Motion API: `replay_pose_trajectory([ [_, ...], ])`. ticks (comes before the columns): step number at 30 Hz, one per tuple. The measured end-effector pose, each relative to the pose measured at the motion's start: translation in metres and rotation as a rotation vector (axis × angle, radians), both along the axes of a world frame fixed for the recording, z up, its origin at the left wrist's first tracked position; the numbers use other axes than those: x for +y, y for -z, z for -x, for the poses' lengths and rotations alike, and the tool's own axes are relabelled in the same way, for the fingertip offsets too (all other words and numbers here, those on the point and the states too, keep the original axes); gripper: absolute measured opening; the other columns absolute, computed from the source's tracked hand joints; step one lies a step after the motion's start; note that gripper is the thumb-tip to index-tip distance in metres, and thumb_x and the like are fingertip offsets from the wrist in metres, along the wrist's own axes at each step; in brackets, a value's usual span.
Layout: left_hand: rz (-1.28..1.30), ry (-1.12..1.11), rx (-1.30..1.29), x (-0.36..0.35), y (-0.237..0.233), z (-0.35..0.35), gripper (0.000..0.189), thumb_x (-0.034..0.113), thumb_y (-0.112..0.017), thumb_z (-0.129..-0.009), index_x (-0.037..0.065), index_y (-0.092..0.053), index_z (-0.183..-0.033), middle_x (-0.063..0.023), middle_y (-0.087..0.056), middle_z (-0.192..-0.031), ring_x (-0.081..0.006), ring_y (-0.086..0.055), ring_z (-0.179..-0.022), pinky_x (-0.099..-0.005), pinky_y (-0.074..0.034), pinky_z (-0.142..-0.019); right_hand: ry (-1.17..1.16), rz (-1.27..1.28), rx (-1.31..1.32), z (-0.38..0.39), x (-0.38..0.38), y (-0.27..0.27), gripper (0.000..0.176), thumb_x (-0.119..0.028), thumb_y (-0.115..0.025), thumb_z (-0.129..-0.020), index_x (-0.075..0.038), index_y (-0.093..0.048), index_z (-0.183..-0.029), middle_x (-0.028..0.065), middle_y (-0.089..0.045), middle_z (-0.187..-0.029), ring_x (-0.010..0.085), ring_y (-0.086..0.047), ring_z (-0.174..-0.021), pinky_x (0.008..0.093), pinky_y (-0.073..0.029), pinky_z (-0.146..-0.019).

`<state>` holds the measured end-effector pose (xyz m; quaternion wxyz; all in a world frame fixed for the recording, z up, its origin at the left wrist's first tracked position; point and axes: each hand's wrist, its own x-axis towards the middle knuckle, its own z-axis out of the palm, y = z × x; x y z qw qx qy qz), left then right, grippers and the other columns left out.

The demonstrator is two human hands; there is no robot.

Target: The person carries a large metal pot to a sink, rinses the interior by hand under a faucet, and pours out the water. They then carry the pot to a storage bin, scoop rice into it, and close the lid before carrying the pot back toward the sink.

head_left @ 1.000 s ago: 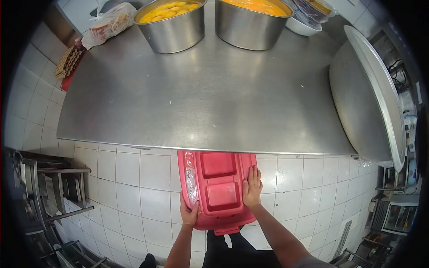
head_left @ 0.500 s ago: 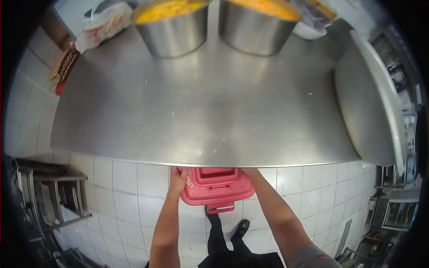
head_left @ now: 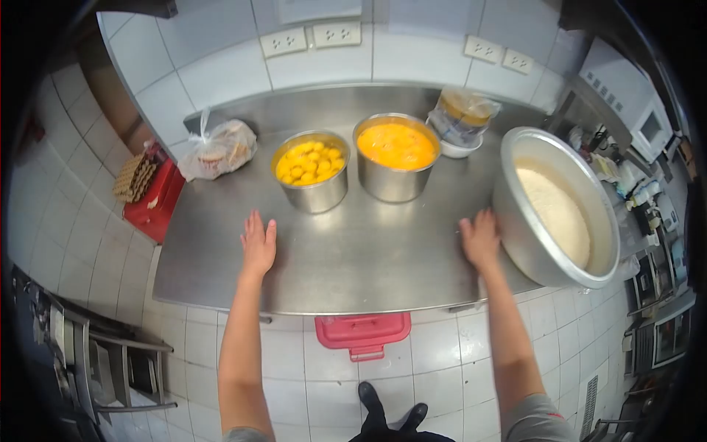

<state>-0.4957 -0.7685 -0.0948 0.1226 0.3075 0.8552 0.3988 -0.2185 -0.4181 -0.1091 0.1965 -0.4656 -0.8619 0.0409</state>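
Note:
My left hand (head_left: 258,244) is over the left part of the steel table (head_left: 353,269), fingers apart and holding nothing. On the right, my right hand (head_left: 481,239) is also open and empty, close beside a large metal bowl (head_left: 523,217) with pale, powdery contents. Between and beyond the hands stand two steel pots: the left pot (head_left: 317,196) holds egg yolks, the right pot (head_left: 392,183) an orange-yellow egg mass. Under the table's front edge a red lidded bin (head_left: 363,331) shows in part.
At the back left lies a tied plastic bag (head_left: 219,151). A wrapped container (head_left: 462,121) rests on a white bowl (head_left: 462,149) at the back right. Egg trays (head_left: 135,178) and a red box (head_left: 158,202) stand left of the table. Metal racks (head_left: 110,361) are at lower left.
Both hands have let go of the red bin and moved up over the table, spread apart. The bin is now farther under the table. The view has shifted, showing the pots and bowl whole.

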Motion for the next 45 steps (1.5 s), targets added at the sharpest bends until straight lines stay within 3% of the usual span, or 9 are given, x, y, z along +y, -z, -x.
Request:
replay_pose_trajectory([
  [9, 0.349, 0.403, 0.703, 0.031, 0.028, -0.063, 0.076, 0.045, -0.049, -0.083, -0.001, -0.023, -0.138, -0.0146, -0.019, -0.146, -0.0278, -0.016, -0.136, -0.0554, -0.008, -0.107, -1.460, 0.602, 0.000, 0.002, -0.248, -0.026, 0.060, -0.039, -0.059, -0.078, -0.003, -0.047, -0.125, 0.0196, -0.046, -0.128, 0.0306, -0.046, -0.117, 0.0405, -0.035, -0.099],
  [13, 0.099, 0.953, 0.277, -0.016, 0.019, -0.198, 0.058, 0.033, -0.058, -0.081, 0.018, -0.039, -0.134, -0.0058, -0.030, -0.143, -0.0233, -0.023, -0.134, -0.0566, -0.009, -0.106, -0.946, 0.064, 0.478, 0.051, -0.120, -0.016, 0.021, -0.019, -0.056, -0.077, -0.002, -0.059, -0.088, 0.0143, -0.061, -0.083, 0.0335, -0.058, -0.072, 0.0446, -0.046, -0.066],
  [16, -0.128, 1.095, 0.356, -0.057, 0.051, -0.284, 0.041, 0.031, -0.049, -0.090, 0.014, -0.046, -0.127, -0.0065, -0.060, -0.109, -0.0251, -0.048, -0.116, -0.0586, -0.025, -0.100, -0.185, -0.058, 0.158, 0.075, -0.029, -0.007, 0.050, -0.033, -0.052, -0.083, 0.002, -0.047, -0.119, 0.0222, -0.045, -0.127, 0.0350, -0.041, -0.119, 0.0469, -0.033, -0.097],
  [18, 0.227, 1.134, -0.143, -0.071, 0.102, -0.313, 0.037, 0.033, -0.048, -0.090, 0.019, -0.051, -0.124, -0.0057, -0.059, -0.112, -0.0268, -0.044, -0.119, -0.0595, -0.004, -0.106, -0.312, 0.080, 0.010, 0.075, -0.044, 0.007, 0.061, -0.039, -0.048, -0.085, 0.002, -0.038, -0.128, 0.0209, -0.030, -0.139, 0.0342, -0.022, -0.132, 0.0477, -0.019, -0.106],
  [23, 0.093, 0.587, -0.430, -0.033, 0.056, -0.305, 0.034, 0.022, -0.051, -0.091, 0.011, -0.052, -0.123, -0.0123, -0.065, -0.089, -0.0194, -0.062, -0.074, -0.0308, -0.050, -0.067, -1.577, 0.229, 0.126, -0.039, -0.184, 0.017, 0.050, -0.029, -0.054, -0.084, -0.010, -0.043, -0.128, 0.0118, -0.041, -0.134, 0.0296, -0.041, -0.121, 0.0473, -0.028, -0.101],
  [27, -0.274, 0.711, -0.297, 0.033, 0.011, -0.301, 0.036, 0.009, -0.055, -0.088, 0.012, -0.053, -0.123, -0.0152, -0.049, -0.126, -0.0236, -0.058, -0.099, -0.0327, -0.049, -0.081, -0.845, 0.510, 0.203, -0.182, -0.145, -0.002, 0.050, -0.019, -0.063, -0.078, -0.011, -0.047, -0.125, 0.0104, -0.052, -0.123, 0.0299, -0.049, -0.113, 0.0405, -0.036, -0.095],
  [31, -0.207, 0.848, 0.172, 0.122, -0.072, -0.312, 0.039, 0.011, -0.064, -0.076, 0.006, -0.055, -0.114, -0.0185, -0.043, -0.130, -0.0325, -0.041, -0.122, -0.0382, -0.037, -0.097, 0.237, 0.725, 1.484, -0.292, -0.011, -0.077, 0.044, -0.027, -0.058, -0.083, -0.007, -0.037, -0.116, 0.0090, -0.054, -0.105, 0.0225, -0.057, -0.088, 0.0385, -0.051, -0.066],
  [39, -0.546, 0.712, 0.317, 0.283, -0.172, -0.358, 0.032, 0.004, -0.056, -0.076, 0.003, -0.054, -0.108, -0.0169, -0.039, -0.130, -0.0310, -0.042, -0.118, -0.0388, -0.039, -0.093, 0.275, 0.718, 1.405, -0.309, 0.086, -0.101, 0.045, -0.003, -0.062, -0.069, 0.005, -0.041, -0.108, 0.0194, -0.053, -0.101, 0.0214, -0.062, -0.080, 0.0312, -0.054, -0.046],
  [45, -0.265, 0.543, 0.600, 0.407, -0.177, -0.326, 0.049, 0.014, -0.060, -0.079, 0.001, -0.043, -0.124, -0.0224, -0.029, -0.137, -0.0406, -0.030, -0.126, -0.0429, -0.027, -0.103, 0.280, 0.627, 1.436, -0.365, 0.088, -0.125, 0.041, -0.001, -0.058, -0.067, 0.007, -0.048, -0.106, 0.0147, -0.058, -0.091, 0.0206, -0.059, -0.084, 0.0312, -0.049, -0.070],
])
